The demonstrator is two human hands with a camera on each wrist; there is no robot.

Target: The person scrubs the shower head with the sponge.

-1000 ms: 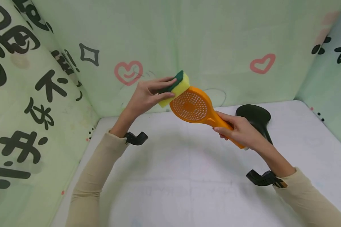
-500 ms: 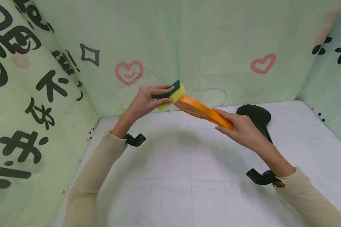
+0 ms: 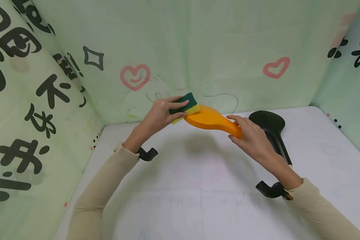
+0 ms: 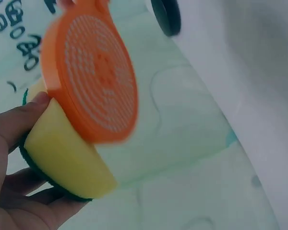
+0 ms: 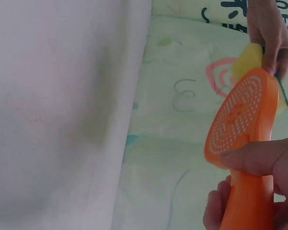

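Observation:
An orange shower head (image 3: 208,118) is held over the table by my right hand (image 3: 252,138), whose fingers and thumb wrap its handle. In the head view its smooth back faces up; the perforated face shows in both wrist views. My left hand (image 3: 159,115) pinches a yellow and green sponge (image 3: 186,105) between thumb and fingers. The sponge's yellow side touches the rim of the shower head, as the left wrist view also shows.
Behind my right hand a black shower head (image 3: 268,121) lies on the white table (image 3: 180,200). Pale green cloth walls (image 3: 228,50) with drawings and lettering rise at the back and both sides.
The orange shower head has turned over, from its perforated face showing to its smooth back. The sponge has moved down onto its rim, the left hand going lower and slightly right.

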